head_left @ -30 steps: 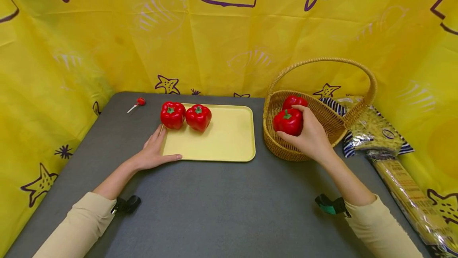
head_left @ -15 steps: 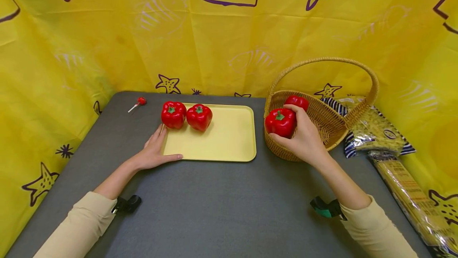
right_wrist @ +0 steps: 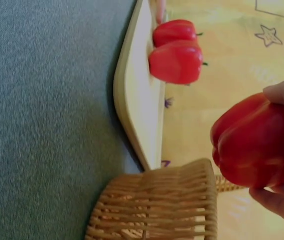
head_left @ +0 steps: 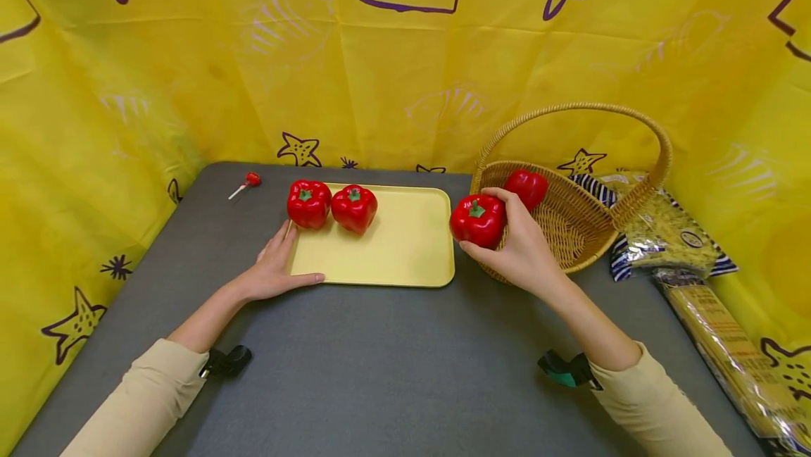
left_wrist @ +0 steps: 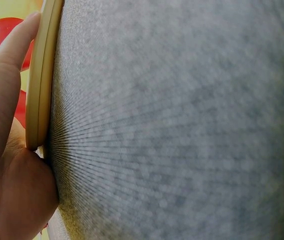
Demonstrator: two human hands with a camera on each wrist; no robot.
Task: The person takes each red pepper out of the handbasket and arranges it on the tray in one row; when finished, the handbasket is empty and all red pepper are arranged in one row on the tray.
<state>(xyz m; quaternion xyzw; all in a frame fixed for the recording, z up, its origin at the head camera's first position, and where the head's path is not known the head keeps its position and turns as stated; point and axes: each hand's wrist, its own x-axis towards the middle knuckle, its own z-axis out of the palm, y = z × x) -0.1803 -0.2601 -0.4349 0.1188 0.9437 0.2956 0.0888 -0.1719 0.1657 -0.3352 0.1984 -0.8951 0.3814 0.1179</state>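
My right hand [head_left: 519, 249] grips a glossy red bell pepper [head_left: 478, 222] with a green stem, above the left rim of the wicker basket [head_left: 573, 228]. In the right wrist view this held bell pepper [right_wrist: 257, 142] is higher than the basket's rim, between thumb and fingers. Another red bell pepper [head_left: 527, 188] lies inside the basket, partly behind my right hand. Two more, a left bell pepper [head_left: 309, 204] and a right bell pepper [head_left: 354, 208], stand side by side on the pale yellow tray [head_left: 405, 246]. My left hand [head_left: 272, 270] rests at the tray's left end, thumb straight along its front edge.
A red lollipop [head_left: 252, 179] lies at the back left of the grey table [head_left: 393, 365]. Right of the basket, with its tall arched handle [head_left: 576, 106], are a striped bag of pasta [head_left: 665, 228] and a long pack of noodles [head_left: 722, 337]. A yellow curtain [head_left: 393, 91] hangs behind.
My right hand has carried the bell pepper leftward, from over the basket's inside to its left rim near the tray. The left hand has stayed at the tray.
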